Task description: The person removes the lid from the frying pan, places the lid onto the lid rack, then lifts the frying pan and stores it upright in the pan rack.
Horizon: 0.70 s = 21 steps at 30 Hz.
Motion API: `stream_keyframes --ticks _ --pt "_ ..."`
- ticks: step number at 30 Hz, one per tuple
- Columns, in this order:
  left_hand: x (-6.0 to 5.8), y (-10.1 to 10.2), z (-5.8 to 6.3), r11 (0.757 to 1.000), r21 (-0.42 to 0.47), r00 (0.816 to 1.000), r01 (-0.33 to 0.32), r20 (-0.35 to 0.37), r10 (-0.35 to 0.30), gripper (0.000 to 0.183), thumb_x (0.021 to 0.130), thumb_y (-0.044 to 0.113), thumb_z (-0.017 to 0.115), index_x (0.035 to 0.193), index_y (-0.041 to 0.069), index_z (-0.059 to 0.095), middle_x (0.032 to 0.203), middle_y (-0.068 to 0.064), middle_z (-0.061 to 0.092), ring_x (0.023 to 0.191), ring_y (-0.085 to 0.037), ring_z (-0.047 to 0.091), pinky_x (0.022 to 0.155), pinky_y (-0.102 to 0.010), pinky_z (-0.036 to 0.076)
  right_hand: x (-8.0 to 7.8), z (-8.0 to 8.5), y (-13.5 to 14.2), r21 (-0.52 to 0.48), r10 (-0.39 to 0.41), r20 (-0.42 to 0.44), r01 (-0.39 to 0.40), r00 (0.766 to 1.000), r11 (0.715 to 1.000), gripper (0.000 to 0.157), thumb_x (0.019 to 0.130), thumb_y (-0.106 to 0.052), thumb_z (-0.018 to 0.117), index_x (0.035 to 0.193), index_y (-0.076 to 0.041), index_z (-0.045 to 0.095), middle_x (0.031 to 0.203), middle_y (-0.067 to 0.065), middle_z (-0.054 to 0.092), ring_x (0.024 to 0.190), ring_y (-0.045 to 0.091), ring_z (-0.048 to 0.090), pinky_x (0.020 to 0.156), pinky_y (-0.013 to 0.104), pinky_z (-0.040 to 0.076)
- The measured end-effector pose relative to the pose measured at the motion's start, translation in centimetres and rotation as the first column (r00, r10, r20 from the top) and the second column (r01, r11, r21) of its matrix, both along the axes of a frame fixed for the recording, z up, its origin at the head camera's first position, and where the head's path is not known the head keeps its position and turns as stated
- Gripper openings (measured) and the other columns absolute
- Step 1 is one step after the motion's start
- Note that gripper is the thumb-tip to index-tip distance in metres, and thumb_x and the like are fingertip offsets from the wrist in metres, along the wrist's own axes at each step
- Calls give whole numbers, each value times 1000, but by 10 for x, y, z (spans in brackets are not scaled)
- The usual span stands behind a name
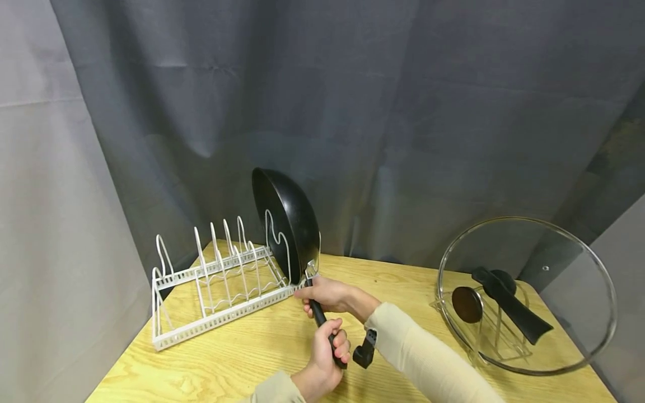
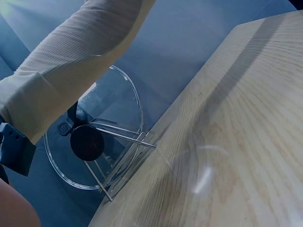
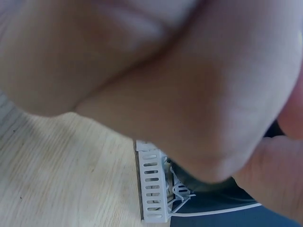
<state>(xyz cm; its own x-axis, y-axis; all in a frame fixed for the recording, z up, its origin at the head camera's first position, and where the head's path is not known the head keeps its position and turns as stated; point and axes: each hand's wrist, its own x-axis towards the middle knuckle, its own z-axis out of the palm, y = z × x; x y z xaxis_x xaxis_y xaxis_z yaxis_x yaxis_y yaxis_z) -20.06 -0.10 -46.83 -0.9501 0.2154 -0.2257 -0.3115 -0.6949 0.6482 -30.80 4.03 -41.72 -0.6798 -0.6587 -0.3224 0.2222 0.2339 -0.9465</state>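
Note:
A black wok (image 1: pixel 297 215) stands on its edge at the right end of a white wire rack (image 1: pixel 227 309), beside and partly behind the end divider. Its black handle (image 1: pixel 318 314) points down toward me. My left hand (image 1: pixel 325 352) grips the handle near its free end. Closer to the wok, my right hand (image 1: pixel 327 294) holds the same handle, with the thumb across it. In the right wrist view, the right hand (image 3: pixel 156 90) fills most of the picture, with the rack's slotted rail (image 3: pixel 152 184) and part of the dark wok (image 3: pixel 208 196) beyond it.
A large glass lid (image 1: pixel 611 330) with a black handle leans upright on a wire stand (image 1: pixel 496 350) at the right. A dark round knob (image 1: pixel 467 305) shows there too. Grey curtains (image 1: pixel 353 112) hang behind the wooden table (image 1: pixel 201 372).

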Motion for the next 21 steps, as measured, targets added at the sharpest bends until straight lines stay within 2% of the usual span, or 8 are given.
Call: stream_keyframes --ticks 11,21 --pt "-8 1 -5 1000 -6 1000 -5 -3 5 28 86 18 43 61 21 32 46 12 29 37 0 29 39 -14 28 -8 3 1 9 27 65 -28 998 1000 26 96 -11 54 72 -3 48 61 4 46 54 12 51 53 24 47" --pt "-11 -2 -9 1000 -23 1000 -3 -18 2 28 87 17 44 61 21 33 48 10 29 38 -1 29 41 -15 30 -7 7 2 64 45 35 -47 998 997 17 97 -8 49 83 -1 48 69 8 52 62 16 60 59 26 52"
